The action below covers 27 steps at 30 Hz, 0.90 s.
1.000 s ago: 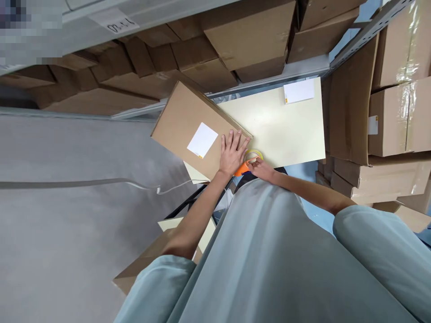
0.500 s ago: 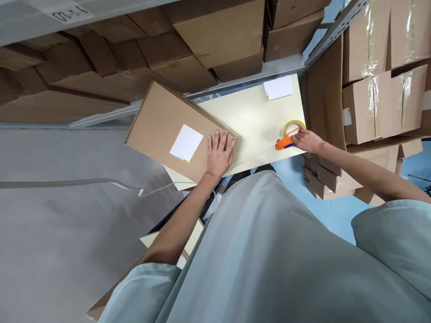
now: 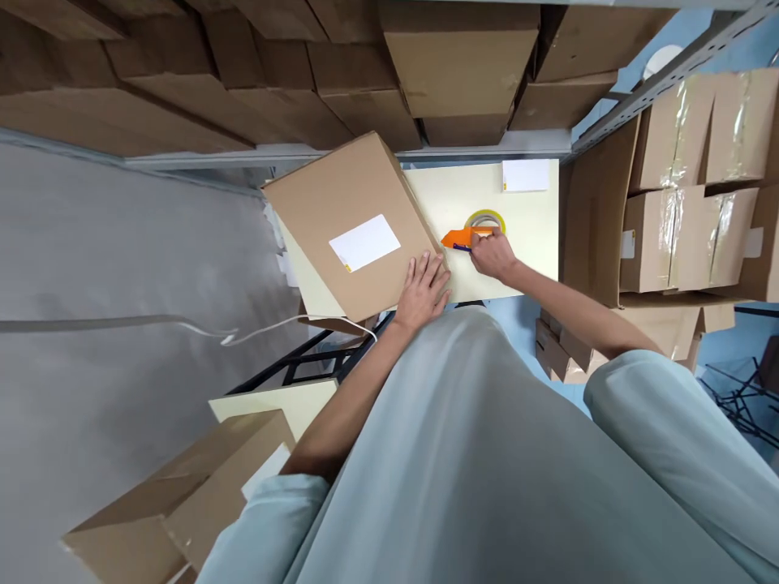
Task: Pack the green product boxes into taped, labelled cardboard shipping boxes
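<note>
A closed brown cardboard box (image 3: pixel 310 203) lies turned at an angle on the pale table (image 3: pixel 529 243), with a white label (image 3: pixel 365 242) on its top. My left hand (image 3: pixel 421 294) rests flat, fingers stretched, on the box's near right corner. In my right hand (image 3: pixel 494 253) is an orange tape dispenser (image 3: pixel 459 237) carrying a roll of yellow-edged tape (image 3: pixel 485 217). The dispenser's front end points left, right beside the box's right edge; I cannot tell whether it touches. My right fingers are wrapped round its handle.
A white slip (image 3: pixel 525 175) lies at the table's far right. Shelved cartons (image 3: pixel 462 69) line the back, and taped cartons (image 3: pixel 663 239) are stacked on the right. A white cable (image 3: pixel 286 324) hangs by the table's left side. Another carton (image 3: pixel 200 487) stands at lower left.
My right hand has brought the tape dispenser left, close to the box's edge. The box has turned, and my left hand has shifted to its near right corner. The camera view has also shifted.
</note>
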### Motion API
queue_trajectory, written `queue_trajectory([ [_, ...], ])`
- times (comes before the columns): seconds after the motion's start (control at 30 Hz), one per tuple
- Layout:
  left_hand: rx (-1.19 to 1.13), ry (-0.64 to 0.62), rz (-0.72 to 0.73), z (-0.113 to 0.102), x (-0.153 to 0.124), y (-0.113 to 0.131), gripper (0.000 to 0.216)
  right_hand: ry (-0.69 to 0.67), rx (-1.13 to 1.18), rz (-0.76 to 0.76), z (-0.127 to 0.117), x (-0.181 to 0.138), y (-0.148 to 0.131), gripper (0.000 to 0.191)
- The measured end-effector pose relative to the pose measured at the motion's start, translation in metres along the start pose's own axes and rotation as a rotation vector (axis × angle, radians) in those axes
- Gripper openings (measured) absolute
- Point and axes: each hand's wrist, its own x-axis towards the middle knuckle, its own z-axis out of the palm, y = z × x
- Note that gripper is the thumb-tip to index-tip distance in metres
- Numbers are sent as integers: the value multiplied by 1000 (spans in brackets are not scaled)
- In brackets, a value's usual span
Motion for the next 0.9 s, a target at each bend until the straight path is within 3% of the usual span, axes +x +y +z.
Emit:
queue_trajectory([
  [0.17, 13, 12, 14, -2, 3, 0, 53, 11, 166, 233, 5, -16, -39, 46],
  [0.33, 50, 35, 27, -7, 3, 1, 56, 60, 193, 376, 3, -24, -53, 51],
  [0.47, 85, 62, 48, -9, 3, 1, 55, 86, 110, 347, -10, -34, -48, 50],
  [0.7, 78, 163, 53, -7, 1, 2, 50, 6, -61, 242, -27, -60, -37, 50],
  [0.9, 23, 271, 41, -8, 4, 3, 49, -15, -132, 293, -40, -45, -56, 53],
])
